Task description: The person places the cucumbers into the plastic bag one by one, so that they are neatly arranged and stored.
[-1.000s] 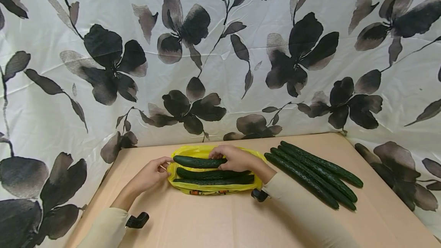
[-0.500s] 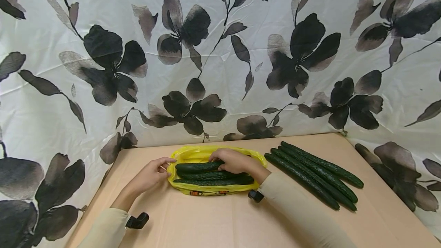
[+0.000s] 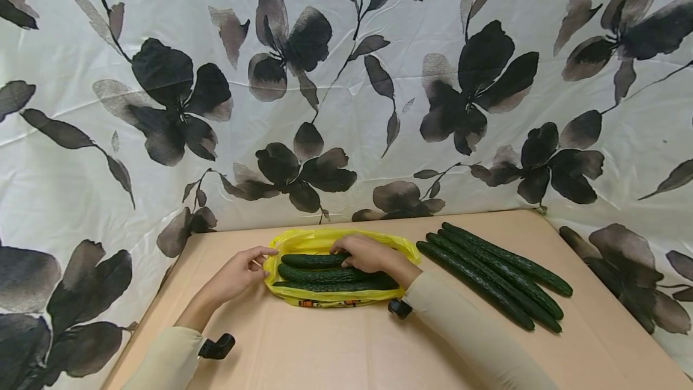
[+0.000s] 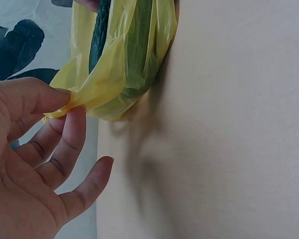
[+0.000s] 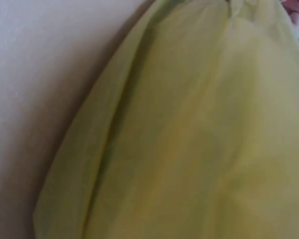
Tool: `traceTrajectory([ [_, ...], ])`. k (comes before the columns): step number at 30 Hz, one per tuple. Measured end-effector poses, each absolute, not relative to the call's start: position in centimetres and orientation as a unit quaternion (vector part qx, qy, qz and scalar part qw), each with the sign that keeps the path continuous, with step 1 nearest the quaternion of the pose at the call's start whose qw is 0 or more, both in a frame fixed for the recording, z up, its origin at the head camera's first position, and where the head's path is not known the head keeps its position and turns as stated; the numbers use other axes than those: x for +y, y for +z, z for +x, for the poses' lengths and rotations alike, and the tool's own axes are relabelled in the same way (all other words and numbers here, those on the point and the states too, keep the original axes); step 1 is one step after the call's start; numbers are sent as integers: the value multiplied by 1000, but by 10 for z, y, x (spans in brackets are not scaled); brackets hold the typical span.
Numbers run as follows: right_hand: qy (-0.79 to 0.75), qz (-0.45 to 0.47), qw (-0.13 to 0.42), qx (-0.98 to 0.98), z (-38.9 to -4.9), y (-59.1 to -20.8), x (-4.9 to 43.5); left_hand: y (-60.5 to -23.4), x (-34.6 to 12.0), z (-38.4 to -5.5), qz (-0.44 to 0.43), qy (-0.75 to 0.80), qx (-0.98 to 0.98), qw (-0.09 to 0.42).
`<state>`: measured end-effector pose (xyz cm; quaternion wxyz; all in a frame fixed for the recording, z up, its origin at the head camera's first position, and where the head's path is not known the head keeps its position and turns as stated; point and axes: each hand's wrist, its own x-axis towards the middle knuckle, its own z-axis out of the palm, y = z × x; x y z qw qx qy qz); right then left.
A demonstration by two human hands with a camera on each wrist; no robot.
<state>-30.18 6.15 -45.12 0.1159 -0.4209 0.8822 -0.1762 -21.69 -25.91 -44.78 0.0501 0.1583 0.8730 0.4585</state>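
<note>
A yellow plastic bag (image 3: 325, 301) lies on its side with its mouth spread, several dark green cucumbers inside. My right hand (image 3: 369, 254) reaches into it and grips the rearmost cucumber (image 3: 314, 261) near its right part. In front of that lie a second cucumber (image 3: 319, 274) and a third one (image 3: 330, 286). At the bag's left end, my left hand (image 3: 238, 274) pinches the edge; the left wrist view shows thumb and fingers on the yellow film (image 4: 104, 84). Yellow plastic (image 5: 189, 129) fills most of the right wrist view and hides my right hand there.
Several long cucumbers (image 3: 492, 275) lie side by side on the table (image 3: 325, 348), right of the bag and close to my right forearm. A floral cloth (image 3: 373, 107) hangs behind the table's back edge.
My right hand has lowered the rear cucumber deeper into the bag and moved it slightly right, against the second one. My left hand stays at the bag's left edge.
</note>
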Motion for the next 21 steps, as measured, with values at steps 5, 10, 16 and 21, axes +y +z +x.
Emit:
traceTrajectory([
  [5, -187, -419, 132, 879, -305, -457, 63, -447, -259, -216, 156, 455, 875, 48],
  [10, -228, -411, 151, 870, -305, -457, 66, -447, -261, -215, 155, 456, 875, 52],
  [16, -287, -412, 155, 851, -299, -451, 68, -447, -263, -214, 159, 464, 869, 58],
  [21, -330, -412, 159, 835, -292, -439, 73, -447, -264, -212, 162, 456, 874, 55],
])
